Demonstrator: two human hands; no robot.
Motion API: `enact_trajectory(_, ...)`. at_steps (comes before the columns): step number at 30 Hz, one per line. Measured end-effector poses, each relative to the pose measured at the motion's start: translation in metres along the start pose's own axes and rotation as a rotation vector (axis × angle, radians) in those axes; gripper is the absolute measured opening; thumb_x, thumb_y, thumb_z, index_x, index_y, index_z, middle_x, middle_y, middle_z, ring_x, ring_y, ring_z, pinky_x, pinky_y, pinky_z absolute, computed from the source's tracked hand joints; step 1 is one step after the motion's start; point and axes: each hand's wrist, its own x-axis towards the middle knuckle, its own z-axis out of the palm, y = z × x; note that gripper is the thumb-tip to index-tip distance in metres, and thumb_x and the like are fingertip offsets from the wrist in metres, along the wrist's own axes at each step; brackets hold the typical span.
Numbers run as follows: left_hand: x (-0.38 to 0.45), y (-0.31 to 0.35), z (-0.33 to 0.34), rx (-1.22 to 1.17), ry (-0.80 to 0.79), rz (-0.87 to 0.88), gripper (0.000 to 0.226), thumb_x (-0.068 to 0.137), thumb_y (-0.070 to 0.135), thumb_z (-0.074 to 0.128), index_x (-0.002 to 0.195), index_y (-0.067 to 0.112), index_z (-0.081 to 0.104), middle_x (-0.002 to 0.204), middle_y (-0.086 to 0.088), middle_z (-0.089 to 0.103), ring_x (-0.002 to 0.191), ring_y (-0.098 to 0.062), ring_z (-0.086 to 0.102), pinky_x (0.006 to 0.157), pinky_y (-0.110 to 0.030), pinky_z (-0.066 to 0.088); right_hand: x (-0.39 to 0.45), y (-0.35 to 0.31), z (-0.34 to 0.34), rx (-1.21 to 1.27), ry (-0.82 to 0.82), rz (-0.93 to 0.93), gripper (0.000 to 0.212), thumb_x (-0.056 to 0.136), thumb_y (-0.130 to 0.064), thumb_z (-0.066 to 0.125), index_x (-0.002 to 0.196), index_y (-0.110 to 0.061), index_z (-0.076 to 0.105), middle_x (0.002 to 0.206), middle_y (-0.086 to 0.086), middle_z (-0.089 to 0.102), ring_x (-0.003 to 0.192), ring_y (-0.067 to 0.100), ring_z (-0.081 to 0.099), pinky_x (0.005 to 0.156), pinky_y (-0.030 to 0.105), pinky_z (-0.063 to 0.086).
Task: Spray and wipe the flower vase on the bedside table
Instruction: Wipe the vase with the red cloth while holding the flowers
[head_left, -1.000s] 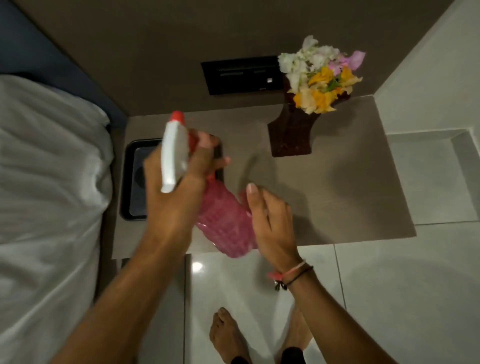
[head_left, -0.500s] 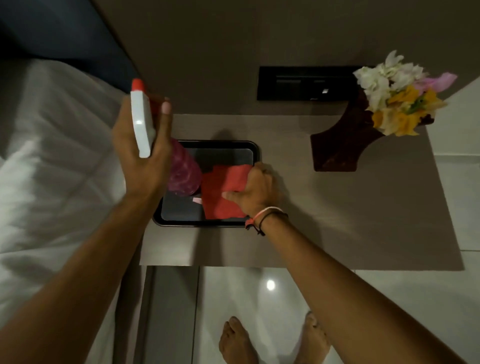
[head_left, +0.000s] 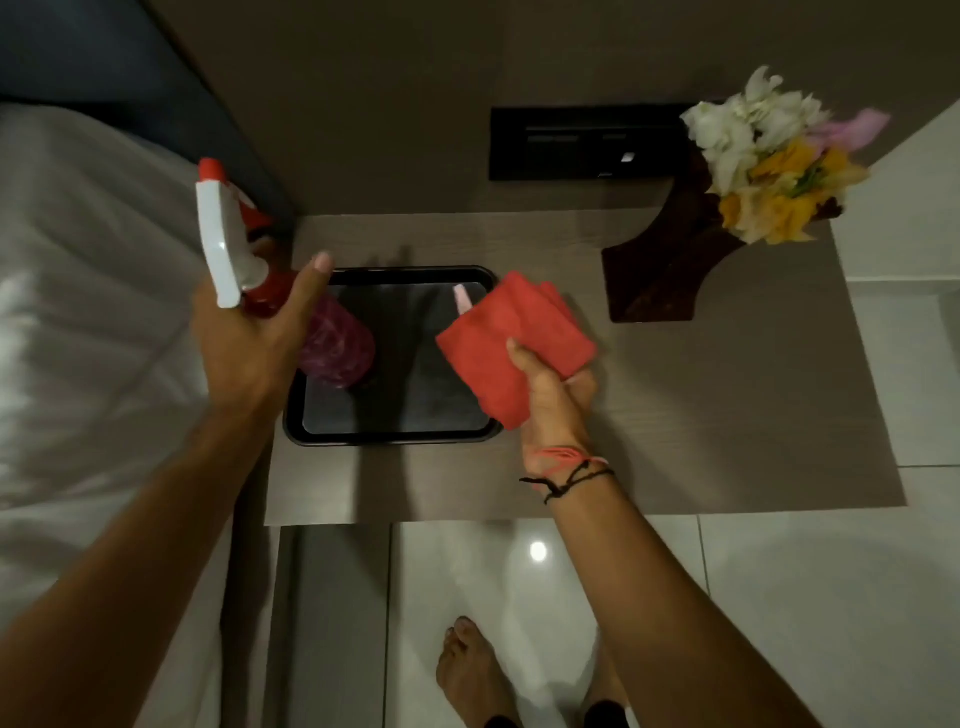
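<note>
Vase, spray bottle and cloth by the bed

The dark brown flower vase (head_left: 670, 260) stands at the back right of the bedside table (head_left: 727, 415), full of white and yellow flowers (one pink). The pink spray bottle (head_left: 311, 332) and folded red cloth (head_left: 514, 338) are held up over it.

A black rectangular tray (head_left: 395, 439) lies on the left part of the tabletop (head_left: 727, 415), its grey inner face dull and bare toward the front. A bed with white bedding (head_left: 88, 322) fills the left side, just beside the tabletop's left edge. On the brown wall behind, a black switch panel (head_left: 576, 143) is set just above the tabletop's back edge. Glossy pale floor tiles (head_left: 805, 597) spread below, with a bright ceiling-light reflection (head_left: 538, 551) near the front edge.
</note>
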Motion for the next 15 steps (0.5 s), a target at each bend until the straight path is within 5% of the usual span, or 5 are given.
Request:
enact_trajectory(2,-0.020,0.002,0.002,0.016,0.045,-0.067,0.070,0.088,0.047,0.078,0.146,0.024,0.046,0.126,0.022,0.059,0.103,0.020,0.062,0.085,0.001,0.051,-0.001,-0.008,-0.020,0.206,0.083,0.069,0.037,0.078,0.004,0.078,0.108,-0.017,0.069,0.099,0.005,0.074,0.091,0.024,0.071,0.088,0.047,0.057)
enact_trajectory(5,-0.074,0.008,0.012,0.046,0.179,-0.158,0.085,0.084,0.063,0.073,0.150,0.020,0.043,0.147,0.000,0.057,0.128,-0.008,0.059,0.109,-0.026,0.052,-0.001,-0.022,-0.054,0.402,0.163,0.156,0.054,0.078,0.005,0.075,0.129,-0.007,0.059,0.102,0.007,0.070,0.085,0.021,0.069,0.073,0.035,0.057)
enact_trajectory(8,-0.143,0.023,0.042,0.104,0.162,-0.112,0.070,0.090,0.069,0.062,0.131,0.014,0.051,0.128,-0.015,0.061,0.116,-0.032,0.062,0.100,-0.034,0.054,-0.002,-0.037,-0.084,0.480,0.182,0.169,0.047,0.079,0.009,0.066,0.123,-0.008,0.064,0.102,0.008,0.070,0.093,0.028,0.068,0.077,0.036,0.057)
enact_trajectory(11,-0.178,0.067,0.090,0.110,0.009,0.049,0.056,0.094,0.056,0.057,0.126,0.010,0.053,0.116,-0.011,0.057,0.106,-0.029,0.059,0.089,-0.021,0.047,0.004,-0.052,-0.114,0.539,0.142,0.119,0.048,0.079,0.008,0.054,0.119,-0.012,0.069,0.107,0.008,0.070,0.099,0.029,0.065,0.090,0.043,0.053)
enact_trajectory(15,-0.139,0.146,0.150,0.160,-0.170,0.488,0.051,0.103,0.044,0.057,0.127,0.000,0.059,0.122,-0.024,0.058,0.114,-0.027,0.057,0.098,-0.034,0.049,0.015,-0.071,-0.136,0.559,0.131,0.003,0.075,0.065,0.009,0.056,0.138,-0.008,0.058,0.111,0.004,0.070,0.098,0.022,0.067,0.093,0.040,0.053)
